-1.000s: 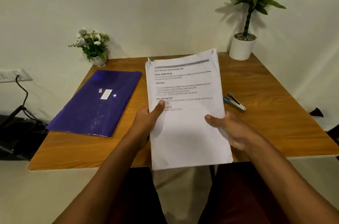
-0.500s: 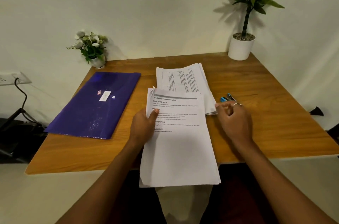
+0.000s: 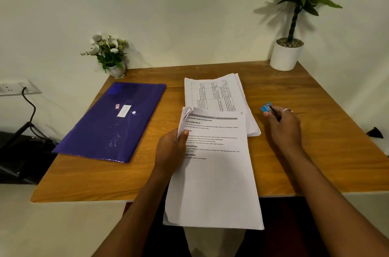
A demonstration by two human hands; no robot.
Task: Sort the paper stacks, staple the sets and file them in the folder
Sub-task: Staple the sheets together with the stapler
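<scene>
Left grip (image 3: 171,151): thumb and fingers pinch the left edge of the white printed paper set (image 3: 214,183) near its curled top corner, likely squaring that corner for stapling.
Right grip (image 3: 284,128): fingers curled round the small blue and metal stapler (image 3: 265,107); lifted or resting, cannot tell.
Paper set: overhangs the near edge of the wooden counter (image 3: 326,162), its top overlapping the loose white sheet stack (image 3: 216,92).
Purple plastic folder (image 3: 113,122): flat at left, closed, awaiting filing.

Table (image 3: 315,151): wood-grain top, smooth, low sheen. Folder (image 3: 109,124): purple plastic, glossy. Paper set (image 3: 214,183) and paper stack (image 3: 216,92): matt white paper; plant pot (image 3: 285,56): smooth white.
</scene>
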